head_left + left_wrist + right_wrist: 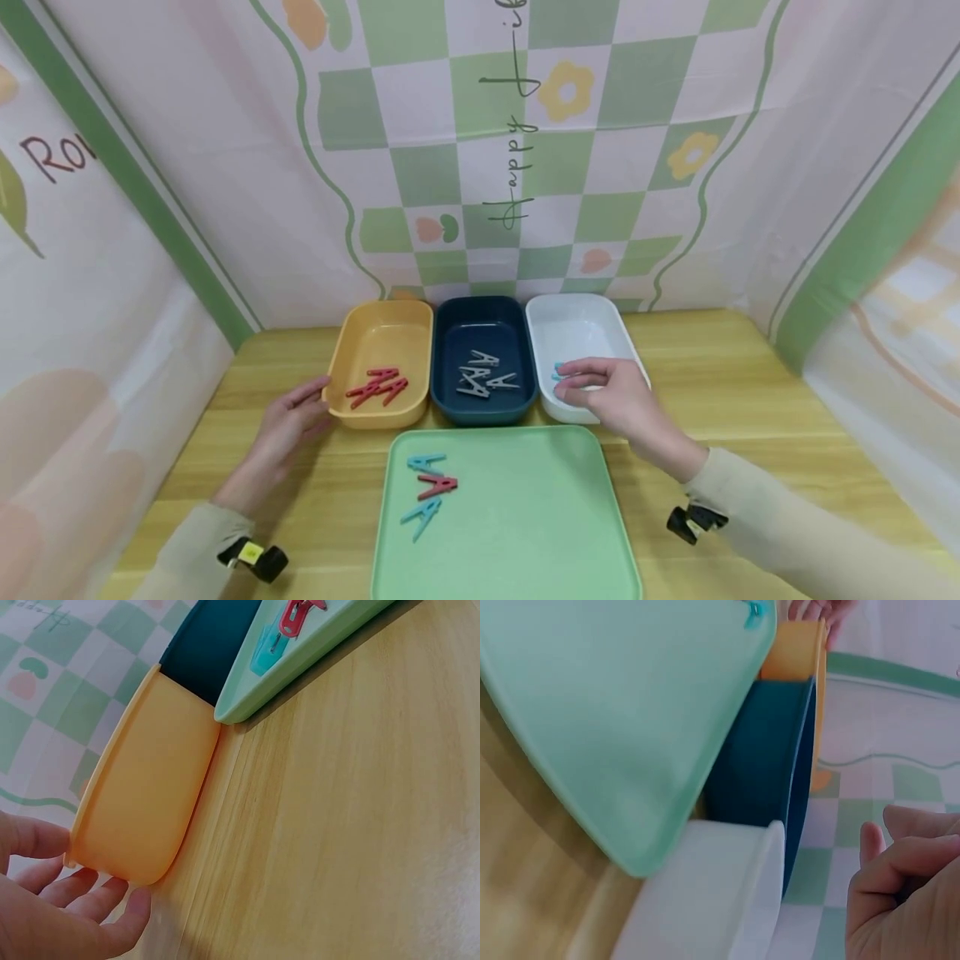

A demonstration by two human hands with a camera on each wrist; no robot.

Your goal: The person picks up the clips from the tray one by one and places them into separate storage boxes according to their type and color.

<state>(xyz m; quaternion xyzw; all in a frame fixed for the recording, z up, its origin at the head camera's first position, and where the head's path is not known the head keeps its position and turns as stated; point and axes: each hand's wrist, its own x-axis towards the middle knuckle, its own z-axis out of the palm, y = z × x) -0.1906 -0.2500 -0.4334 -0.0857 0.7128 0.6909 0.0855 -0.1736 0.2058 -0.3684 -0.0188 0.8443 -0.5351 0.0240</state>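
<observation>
My left hand (288, 429) is at the left side of a yellow bin (386, 321); one digit lies at its rim and the others against its outer wall, holding it lightly. Red clothespins (375, 387) lie in that bin. Over the white bin (577, 312) hangs my right hand (615, 392), its fingertips parted. Beside those fingertips, partly hidden, show light blue clothespins (557, 377). In the right wrist view the right hand (907, 885) has bent fingers, the tips hidden.
A dark blue bin (480, 308) holding several grey clothespins (476, 379) stands between the other two. In front, a green tray (525, 517) bears two blue clothespins (423, 512) and a red clothespin (437, 486) at its left. A patterned cloth (502, 167) hangs behind.
</observation>
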